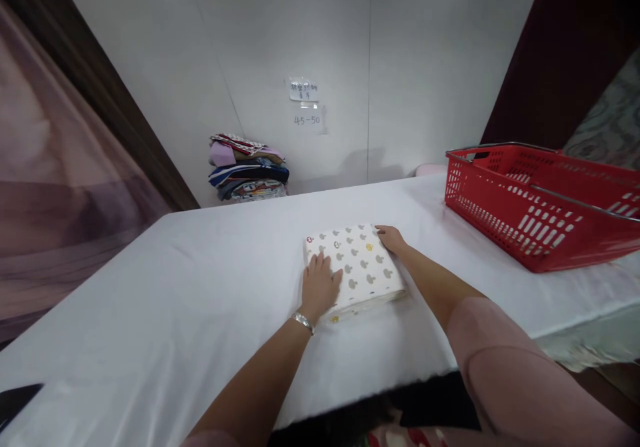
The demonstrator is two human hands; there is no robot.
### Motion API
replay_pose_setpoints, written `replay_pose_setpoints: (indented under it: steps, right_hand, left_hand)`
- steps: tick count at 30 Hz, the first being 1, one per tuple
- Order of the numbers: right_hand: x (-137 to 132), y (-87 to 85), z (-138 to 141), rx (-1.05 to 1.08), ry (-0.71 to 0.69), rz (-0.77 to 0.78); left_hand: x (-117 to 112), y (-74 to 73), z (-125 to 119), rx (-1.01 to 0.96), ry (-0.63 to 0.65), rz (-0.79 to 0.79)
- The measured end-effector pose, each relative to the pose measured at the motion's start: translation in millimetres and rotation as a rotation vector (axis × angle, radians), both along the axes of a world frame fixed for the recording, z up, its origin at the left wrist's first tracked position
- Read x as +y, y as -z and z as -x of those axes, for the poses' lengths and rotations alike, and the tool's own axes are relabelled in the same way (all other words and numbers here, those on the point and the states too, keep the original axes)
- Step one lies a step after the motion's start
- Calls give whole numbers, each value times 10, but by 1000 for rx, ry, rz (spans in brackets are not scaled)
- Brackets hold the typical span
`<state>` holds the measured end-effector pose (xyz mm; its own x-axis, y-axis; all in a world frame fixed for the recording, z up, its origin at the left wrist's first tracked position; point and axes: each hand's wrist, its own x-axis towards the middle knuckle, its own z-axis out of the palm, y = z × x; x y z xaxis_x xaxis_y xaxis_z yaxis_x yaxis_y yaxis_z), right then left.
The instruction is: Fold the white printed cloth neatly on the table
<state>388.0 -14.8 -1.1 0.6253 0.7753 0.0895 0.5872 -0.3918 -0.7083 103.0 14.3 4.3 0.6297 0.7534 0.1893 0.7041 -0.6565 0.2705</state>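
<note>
A folded white cloth (360,257) printed with small grey mushroom-like shapes and a few red and yellow ones lies as a flat rectangle on the white-covered table (210,280). My left hand (321,288) rests on its left side, palm down with the fingers spread. A silver bracelet (303,322) circles that wrist. At the cloth's far right corner is my right hand (391,239), its fingertips on the edge. Whether those fingers pinch the fabric is hard to make out. Layers of fabric show along the near edge.
A red plastic basket (530,227) with metal handles stands on the table's right. Beyond the far edge, a stack of folded clothes (249,170) rises against the wall. Handwritten paper signs (306,115) hang there. Draped pink fabric (65,187) is at left; a dark object (17,400) lies near left.
</note>
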Motion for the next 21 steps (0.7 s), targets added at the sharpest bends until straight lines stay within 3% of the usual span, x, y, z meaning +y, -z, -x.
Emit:
replay_pose_setpoints:
  steps: [9,21]
  right_hand:
    - [336,102,-184,-15,-65,24]
    - [399,146,-250,-74,-7,67]
  left_hand:
    - [-10,-43,-13,35,-8,25]
    - [-21,-52,-20,92,-19,33]
